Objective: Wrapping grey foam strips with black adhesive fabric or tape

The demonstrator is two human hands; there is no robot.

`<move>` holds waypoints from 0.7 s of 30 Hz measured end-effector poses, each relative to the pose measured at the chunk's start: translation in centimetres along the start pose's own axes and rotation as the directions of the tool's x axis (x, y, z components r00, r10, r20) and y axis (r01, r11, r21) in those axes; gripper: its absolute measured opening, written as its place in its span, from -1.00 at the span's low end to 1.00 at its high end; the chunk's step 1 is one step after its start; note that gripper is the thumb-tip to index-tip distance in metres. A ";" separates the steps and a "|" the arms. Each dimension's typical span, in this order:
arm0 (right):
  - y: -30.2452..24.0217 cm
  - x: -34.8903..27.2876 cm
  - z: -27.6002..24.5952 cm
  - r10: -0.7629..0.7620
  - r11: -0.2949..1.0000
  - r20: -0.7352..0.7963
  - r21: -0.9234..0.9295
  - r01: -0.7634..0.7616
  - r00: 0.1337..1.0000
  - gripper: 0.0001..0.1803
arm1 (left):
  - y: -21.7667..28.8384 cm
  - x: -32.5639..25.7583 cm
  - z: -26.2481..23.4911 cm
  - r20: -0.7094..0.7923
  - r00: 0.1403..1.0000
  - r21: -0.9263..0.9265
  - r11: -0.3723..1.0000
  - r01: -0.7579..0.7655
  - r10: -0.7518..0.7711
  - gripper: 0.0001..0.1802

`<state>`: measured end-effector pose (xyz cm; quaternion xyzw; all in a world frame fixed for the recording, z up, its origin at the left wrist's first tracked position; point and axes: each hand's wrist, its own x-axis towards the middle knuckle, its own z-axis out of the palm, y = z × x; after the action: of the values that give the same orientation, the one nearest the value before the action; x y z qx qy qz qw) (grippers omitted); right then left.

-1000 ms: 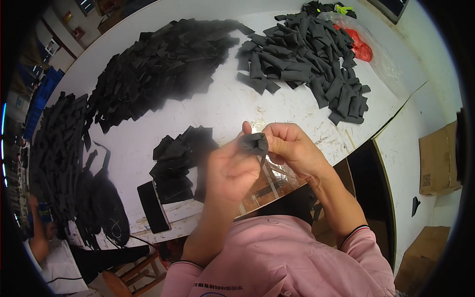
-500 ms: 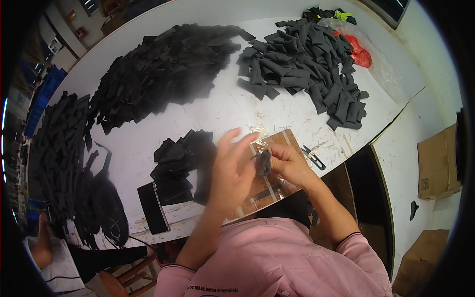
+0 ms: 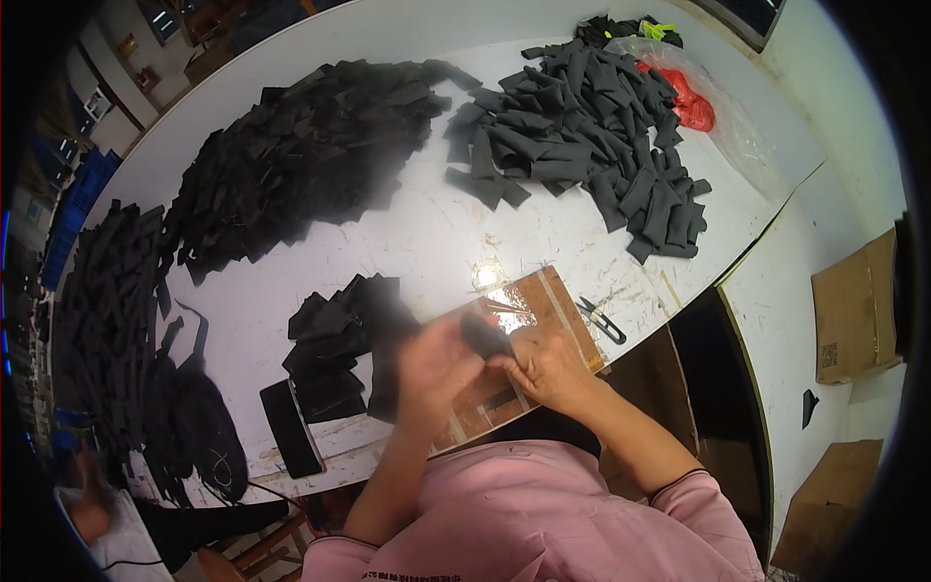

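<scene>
Centrally, the right hand grips a dark fabric piece above the brown board, apparently to steady it; whether the blurred left hand grips is unclear.

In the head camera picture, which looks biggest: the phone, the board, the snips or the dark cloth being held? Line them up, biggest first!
1. Board
2. Phone
3. Unsure: snips and dark cloth. The cloth is partly covered and held above the table, likely nearer the camera.
</scene>
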<state>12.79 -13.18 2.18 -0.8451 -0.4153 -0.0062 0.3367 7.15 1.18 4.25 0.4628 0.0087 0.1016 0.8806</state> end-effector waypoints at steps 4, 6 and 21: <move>-1.0 1.1 -1.5 0.062 0.996 0.087 0.055 -0.067 0.994 -0.77 | 2.6 1.9 1.8 0.171 0.965 0.166 0.971 0.171 -0.199 -0.87; -0.5 0.8 -0.6 -0.088 0.927 -0.240 0.336 0.168 0.967 -0.76 | 2.9 1.6 2.7 0.146 0.964 0.390 0.909 0.150 -0.222 -0.90; 0.3 0.2 -0.5 0.044 0.983 0.119 0.172 -0.065 0.992 -0.76 | 1.9 0.7 1.7 0.142 0.990 0.138 0.990 -0.036 0.016 -0.76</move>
<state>13.23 -13.48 2.45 -0.8222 -0.4096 0.0882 0.3854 7.73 0.98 6.84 0.5297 -0.0522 0.0794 0.8429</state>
